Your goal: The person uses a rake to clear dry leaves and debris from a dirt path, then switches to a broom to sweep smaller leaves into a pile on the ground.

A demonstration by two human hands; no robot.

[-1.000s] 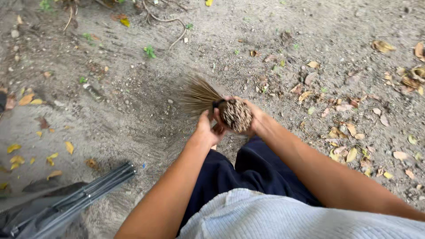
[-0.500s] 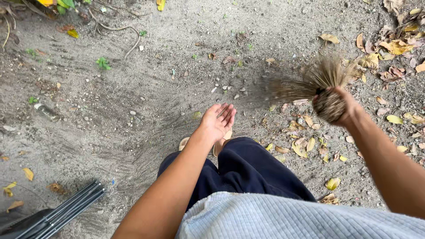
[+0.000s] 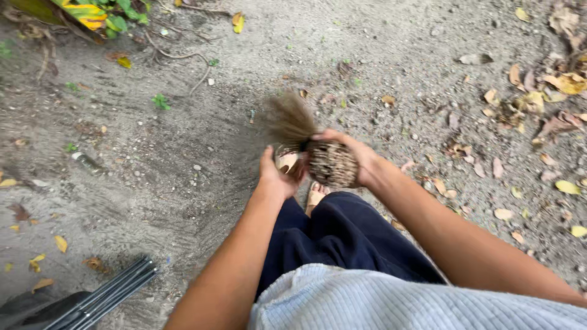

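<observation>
A stick broom (image 3: 324, 160), a tight bundle of thin brown ribs, is held in front of me over sandy ground. My right hand (image 3: 359, 156) grips the bundle near its cut butt end, which faces the camera. The loose bristle tips (image 3: 288, 120) fan away from me, blurred. My left hand (image 3: 275, 171) is cupped, palm towards the bundle, beside its left side; whether it touches is unclear. Below the hands are my dark trousers and a sandalled foot (image 3: 315, 194).
Dry leaves (image 3: 538, 110) lie scattered on the right of the sandy ground. Roots and green plants (image 3: 98, 15) are at the top left. A small bottle (image 3: 87, 161) lies at the left. Dark rods (image 3: 104, 296) sit at the bottom left.
The right hand swung the broom out to the right, then brought it back to the middle. The left hand, held open and apart half a second ago, has come back beside the bundle.
</observation>
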